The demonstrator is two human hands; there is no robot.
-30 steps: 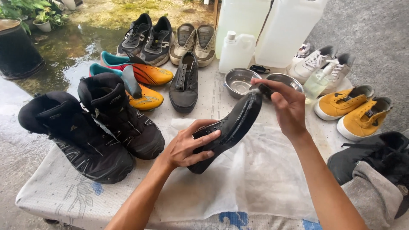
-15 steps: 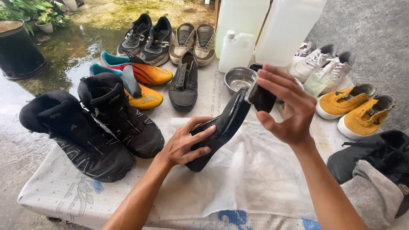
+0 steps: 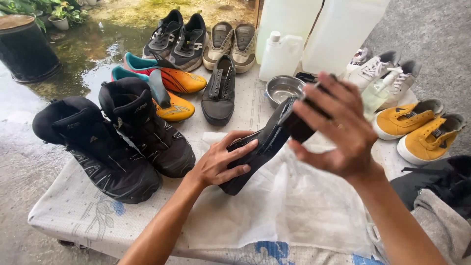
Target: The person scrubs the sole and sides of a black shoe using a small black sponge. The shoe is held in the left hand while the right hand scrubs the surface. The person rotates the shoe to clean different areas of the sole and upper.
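My left hand (image 3: 221, 163) grips a black shoe (image 3: 257, 149) by its upper and holds it tilted on its side, sole edge up, over a white cloth (image 3: 284, 206). My right hand (image 3: 338, 130) is shut on a small dark brush (image 3: 297, 127) that presses against the shoe's wet sole edge near the toe. The hand is blurred from motion.
A pair of black high boots (image 3: 113, 142) stands left. Orange cleats (image 3: 176, 93), a black sneaker (image 3: 219, 91), more pairs behind. A steel bowl (image 3: 283, 89), white jugs (image 3: 314, 34) and a spray bottle (image 3: 375, 93) at the back. Yellow sneakers (image 3: 417, 127) and grey cloth (image 3: 441, 225) right.
My right hand has drawn the brush back along the sole edge, from the toe tip toward me. The shoe has tilted lower and the view has shifted slightly.
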